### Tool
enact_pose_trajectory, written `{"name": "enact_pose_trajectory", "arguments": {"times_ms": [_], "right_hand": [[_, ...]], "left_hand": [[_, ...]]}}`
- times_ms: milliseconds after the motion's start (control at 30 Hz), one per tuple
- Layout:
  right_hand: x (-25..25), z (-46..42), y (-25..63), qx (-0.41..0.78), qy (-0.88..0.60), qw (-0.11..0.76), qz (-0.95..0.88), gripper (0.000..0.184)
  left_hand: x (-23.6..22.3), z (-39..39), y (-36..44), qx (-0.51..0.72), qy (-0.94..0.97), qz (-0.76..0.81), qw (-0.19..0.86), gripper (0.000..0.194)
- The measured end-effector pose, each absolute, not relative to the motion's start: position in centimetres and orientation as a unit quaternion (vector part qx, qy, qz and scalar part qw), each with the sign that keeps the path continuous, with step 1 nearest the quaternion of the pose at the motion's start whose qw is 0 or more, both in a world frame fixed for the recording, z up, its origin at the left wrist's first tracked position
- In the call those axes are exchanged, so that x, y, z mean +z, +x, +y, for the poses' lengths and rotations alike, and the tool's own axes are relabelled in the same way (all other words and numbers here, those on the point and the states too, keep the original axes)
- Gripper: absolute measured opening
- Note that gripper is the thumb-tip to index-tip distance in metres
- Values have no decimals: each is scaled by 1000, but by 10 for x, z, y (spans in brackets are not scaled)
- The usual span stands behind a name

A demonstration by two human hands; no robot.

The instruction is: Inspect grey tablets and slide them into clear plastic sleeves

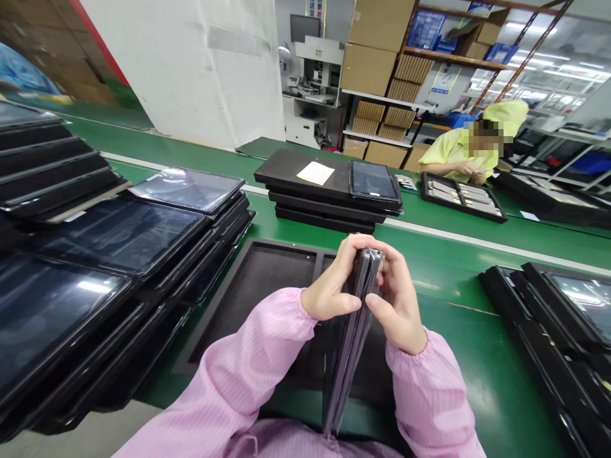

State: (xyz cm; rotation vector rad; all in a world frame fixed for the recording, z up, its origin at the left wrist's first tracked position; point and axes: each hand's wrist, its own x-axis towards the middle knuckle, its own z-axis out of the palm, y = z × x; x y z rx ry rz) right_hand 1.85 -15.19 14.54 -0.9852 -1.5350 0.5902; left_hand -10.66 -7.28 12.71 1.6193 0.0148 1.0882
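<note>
Both my hands grip two thin dark tablets [351, 356], pressed together face to face and standing on edge, seen almost edge-on. My left hand [337, 283] closes on their left side, with the thumb on the near edge. On the other side my right hand [396, 296] wraps them the same way, its thumb close to the left one. Fingertips of both hands meet over the top end and are partly hidden. Beneath the tablets lies a black tray [316, 273] with a divider and two compartments; no tablet shows in its left one.
Stacked black trays with tablets [119, 232] rise at my left, more trays [529, 337] at the right. Ahead, a black tray stack [329, 207] carries a paper [316, 173] and a tablet [373, 180]. Across the green table [453, 248] a person in yellow [453, 152] handles small parts.
</note>
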Motion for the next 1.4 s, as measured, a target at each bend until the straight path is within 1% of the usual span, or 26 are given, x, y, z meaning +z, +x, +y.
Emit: {"name": "enact_pose_trajectory", "arguments": {"times_ms": [300, 633, 800, 1100, 1400], "right_hand": [[144, -151, 18, 253, -428, 577, -649, 53], [143, -152, 16, 248, -419, 586, -647, 51], [144, -152, 16, 248, -434, 581, -643, 51], [143, -152, 17, 246, -429, 576, -651, 50], [142, -152, 21, 246, -410, 548, -686, 64]], "left_hand": [[130, -74, -105, 459, 680, -13, 572, 73], [129, -75, -107, 465, 682, 4, 564, 74], [129, -75, -107, 458, 691, 19, 558, 78], [128, -74, -107, 463, 687, 14, 560, 77], [128, -74, -106, 459, 670, -7, 584, 74]]}}
